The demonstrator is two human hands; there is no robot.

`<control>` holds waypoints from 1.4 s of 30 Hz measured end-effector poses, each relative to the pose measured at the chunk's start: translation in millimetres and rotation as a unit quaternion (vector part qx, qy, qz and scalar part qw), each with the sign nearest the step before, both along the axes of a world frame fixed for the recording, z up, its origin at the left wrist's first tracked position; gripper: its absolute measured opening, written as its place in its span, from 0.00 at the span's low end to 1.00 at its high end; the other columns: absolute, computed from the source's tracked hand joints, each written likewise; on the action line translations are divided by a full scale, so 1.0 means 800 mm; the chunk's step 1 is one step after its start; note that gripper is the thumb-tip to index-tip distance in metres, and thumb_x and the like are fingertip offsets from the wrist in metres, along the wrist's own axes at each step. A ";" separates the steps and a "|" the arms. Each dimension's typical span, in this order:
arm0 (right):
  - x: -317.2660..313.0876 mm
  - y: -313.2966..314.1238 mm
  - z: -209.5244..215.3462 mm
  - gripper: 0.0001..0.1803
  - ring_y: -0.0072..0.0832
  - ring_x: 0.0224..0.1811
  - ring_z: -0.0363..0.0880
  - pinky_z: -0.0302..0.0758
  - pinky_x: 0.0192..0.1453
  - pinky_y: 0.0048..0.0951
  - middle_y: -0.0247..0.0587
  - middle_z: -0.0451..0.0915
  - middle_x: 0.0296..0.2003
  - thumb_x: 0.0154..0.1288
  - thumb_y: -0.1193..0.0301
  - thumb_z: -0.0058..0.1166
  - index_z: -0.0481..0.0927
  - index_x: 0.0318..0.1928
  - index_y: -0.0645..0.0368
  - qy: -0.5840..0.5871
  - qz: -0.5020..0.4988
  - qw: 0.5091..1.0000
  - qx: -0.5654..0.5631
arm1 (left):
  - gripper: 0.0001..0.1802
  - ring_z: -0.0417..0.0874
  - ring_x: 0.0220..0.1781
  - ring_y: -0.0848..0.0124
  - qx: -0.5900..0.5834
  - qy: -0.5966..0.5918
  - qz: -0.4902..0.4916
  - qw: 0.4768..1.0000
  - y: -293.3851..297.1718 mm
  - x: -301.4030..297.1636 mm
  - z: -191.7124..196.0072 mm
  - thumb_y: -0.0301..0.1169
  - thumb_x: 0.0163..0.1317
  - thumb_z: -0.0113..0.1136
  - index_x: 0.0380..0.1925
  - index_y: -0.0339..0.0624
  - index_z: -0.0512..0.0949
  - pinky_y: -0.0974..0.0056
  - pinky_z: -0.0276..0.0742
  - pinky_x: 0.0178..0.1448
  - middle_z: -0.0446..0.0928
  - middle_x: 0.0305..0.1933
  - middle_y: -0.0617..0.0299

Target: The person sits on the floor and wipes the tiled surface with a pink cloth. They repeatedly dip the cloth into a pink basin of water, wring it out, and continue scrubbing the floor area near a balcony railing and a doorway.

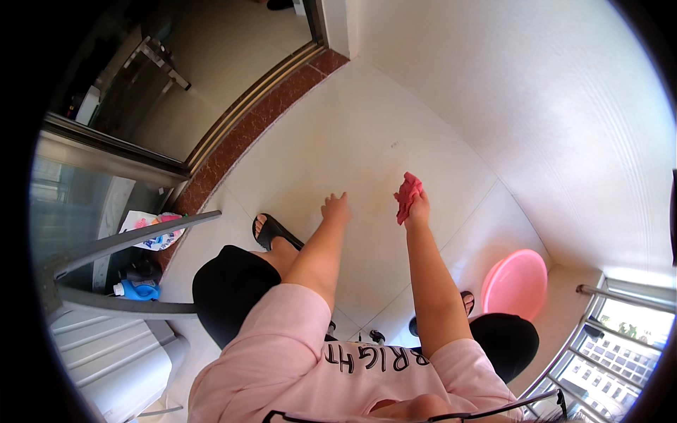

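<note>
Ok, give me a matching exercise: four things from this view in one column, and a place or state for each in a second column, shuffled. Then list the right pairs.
Things
1. red cloth
2. pink basin
3. blue bottle
4. left hand

Places or states
A. lying on its side low at the left, by the metal frame
B. empty, fingers spread above the floor tiles
C. bunched in the right hand
D. on the floor at the right, by the wall and near the railing

Pairs: 1-C, 2-D, 3-A, 4-B
</note>
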State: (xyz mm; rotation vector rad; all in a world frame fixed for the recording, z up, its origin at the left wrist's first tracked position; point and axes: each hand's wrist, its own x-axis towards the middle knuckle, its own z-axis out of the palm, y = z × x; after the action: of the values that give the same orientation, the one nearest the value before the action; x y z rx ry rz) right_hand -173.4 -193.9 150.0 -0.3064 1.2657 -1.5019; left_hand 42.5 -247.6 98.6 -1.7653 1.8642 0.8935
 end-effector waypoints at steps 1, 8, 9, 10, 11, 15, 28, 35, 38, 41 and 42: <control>0.006 0.011 0.015 0.22 0.29 0.45 0.76 0.74 0.55 0.40 0.39 0.77 0.47 0.73 0.70 0.28 0.70 0.61 0.60 -0.005 -0.001 1.000 -0.006 | 0.43 0.58 0.72 0.54 -0.012 0.045 0.015 0.999 0.009 -0.010 0.010 0.44 0.54 0.64 0.70 0.58 0.56 0.49 0.62 0.69 0.55 0.72 0.51; 0.046 0.068 0.095 0.22 0.31 0.42 0.76 0.76 0.50 0.40 0.40 0.77 0.42 0.71 0.73 0.28 0.70 0.60 0.62 -0.028 0.036 0.997 -0.066 | 0.36 0.67 0.67 0.54 -0.068 0.278 0.143 0.948 0.082 -0.050 0.049 0.46 0.60 0.58 0.67 0.50 0.61 0.50 0.66 0.66 0.66 0.65 0.48; 0.052 0.076 0.106 0.22 0.31 0.41 0.76 0.78 0.49 0.39 0.40 0.77 0.42 0.71 0.72 0.29 0.70 0.60 0.62 -0.011 0.039 0.997 -0.066 | 0.36 0.69 0.65 0.52 -0.063 0.329 0.193 0.922 0.097 -0.051 0.075 0.44 0.60 0.59 0.65 0.40 0.63 0.55 0.66 0.66 0.67 0.63 0.40; 0.058 0.082 0.117 0.21 0.31 0.42 0.77 0.78 0.48 0.39 0.41 0.77 0.42 0.72 0.72 0.30 0.70 0.59 0.62 -0.004 0.043 0.997 -0.068 | 0.36 0.70 0.65 0.53 -0.052 0.368 0.224 0.901 0.100 -0.054 0.069 0.44 0.60 0.59 0.65 0.40 0.63 0.56 0.66 0.66 0.68 0.63 0.41; 0.066 0.085 0.127 0.20 0.32 0.42 0.77 0.79 0.47 0.39 0.41 0.77 0.42 0.72 0.72 0.32 0.70 0.59 0.63 0.003 0.047 0.996 -0.071 | 0.35 0.70 0.65 0.54 -0.040 0.406 0.253 0.877 0.101 -0.054 0.072 0.43 0.60 0.60 0.65 0.41 0.63 0.57 0.67 0.66 0.68 0.64 0.42; 0.105 0.107 0.144 0.18 0.32 0.39 0.78 0.79 0.42 0.36 0.42 0.78 0.42 0.71 0.72 0.35 0.72 0.56 0.62 0.008 -0.004 1.000 -0.026 | 0.34 0.71 0.64 0.56 -0.047 0.439 0.287 0.850 0.110 -0.042 0.103 0.42 0.60 0.60 0.64 0.40 0.65 0.57 0.68 0.64 0.69 0.62 0.43; 0.138 0.106 0.184 0.16 0.36 0.39 0.80 0.82 0.39 0.40 0.46 0.78 0.43 0.71 0.72 0.34 0.70 0.55 0.62 0.100 0.000 0.994 -0.032 | 0.30 0.71 0.62 0.51 -0.161 0.362 0.300 0.868 0.137 -0.006 0.216 0.43 0.59 0.57 0.62 0.53 0.67 0.50 0.69 0.63 0.67 0.62 0.49; 0.094 0.088 0.151 0.17 0.35 0.39 0.79 0.81 0.39 0.40 0.44 0.77 0.41 0.71 0.72 0.34 0.71 0.55 0.61 0.082 -0.041 0.994 -0.057 | 0.28 0.71 0.61 0.53 -0.144 0.319 0.311 0.884 0.128 -0.022 0.181 0.42 0.61 0.57 0.62 0.57 0.67 0.50 0.70 0.62 0.68 0.62 0.53; 0.081 0.063 0.136 0.18 0.33 0.38 0.78 0.81 0.40 0.39 0.43 0.77 0.41 0.70 0.72 0.34 0.71 0.56 0.60 0.075 -0.033 0.996 -0.045 | 0.27 0.71 0.62 0.54 -0.134 0.292 0.331 0.887 0.113 -0.027 0.148 0.42 0.61 0.57 0.61 0.58 0.68 0.50 0.70 0.62 0.68 0.62 0.55; 0.063 0.035 0.119 0.18 0.32 0.36 0.77 0.80 0.39 0.38 0.40 0.77 0.39 0.69 0.73 0.33 0.72 0.55 0.59 0.071 -0.011 0.997 -0.040 | 0.26 0.70 0.62 0.55 -0.124 0.259 0.347 0.893 0.097 -0.032 0.123 0.42 0.61 0.57 0.61 0.59 0.69 0.50 0.70 0.62 0.68 0.62 0.56; 0.054 0.027 0.109 0.19 0.31 0.36 0.77 0.80 0.39 0.38 0.39 0.77 0.38 0.69 0.73 0.33 0.73 0.55 0.59 0.069 -0.003 0.997 -0.044 | 0.26 0.70 0.63 0.55 -0.122 0.248 0.348 0.896 0.091 -0.033 0.116 0.42 0.61 0.57 0.61 0.59 0.69 0.50 0.70 0.62 0.68 0.62 0.57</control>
State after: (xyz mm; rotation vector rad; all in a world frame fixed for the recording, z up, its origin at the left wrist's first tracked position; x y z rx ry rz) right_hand -130.3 -172.5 237.3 -0.4717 1.3122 -1.5661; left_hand 16.3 -175.0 191.7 -2.6379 1.6617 1.5391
